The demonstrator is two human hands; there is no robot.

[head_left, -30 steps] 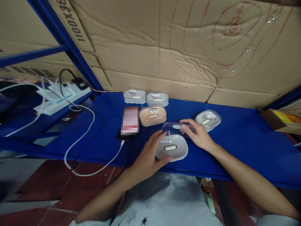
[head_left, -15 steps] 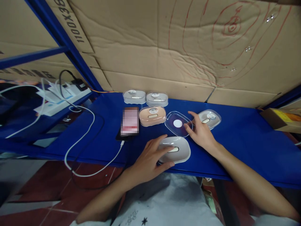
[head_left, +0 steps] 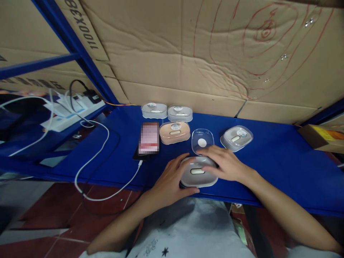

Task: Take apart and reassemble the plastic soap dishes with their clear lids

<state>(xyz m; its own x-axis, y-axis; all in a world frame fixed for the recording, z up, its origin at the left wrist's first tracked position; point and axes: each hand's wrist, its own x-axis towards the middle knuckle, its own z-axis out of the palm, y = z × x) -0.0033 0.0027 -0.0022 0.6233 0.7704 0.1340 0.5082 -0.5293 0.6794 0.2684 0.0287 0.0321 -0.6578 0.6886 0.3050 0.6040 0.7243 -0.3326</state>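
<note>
A grey oval plastic dish [head_left: 202, 180] with a pale pill-shaped piece in its middle lies at the table's front edge. My left hand [head_left: 172, 179] spans its left end, thumb along the near rim and fingers over the far rim. From the right, my right hand [head_left: 221, 161] reaches over the dish's right end, its fingers stretched out and nothing visibly held. Just behind the dish lies a clear plastic lid [head_left: 202, 134] with a round white label, close to my right fingertips. Some of the dish's rim is hidden under both hands.
Behind stand a peach covered dish [head_left: 174, 138] and two grey covered dishes [head_left: 154, 114]. Another grey covered dish [head_left: 235, 139] is at right. A phone [head_left: 148, 139] with a white cable [head_left: 106, 197] lies left, near a power strip [head_left: 77, 114]. A cardboard box [head_left: 319, 138] sits far right.
My right hand has let go of the clear lid and moved left and nearer, onto the grey dish. The lid has turned and lies flat. My left hand has barely moved.
</note>
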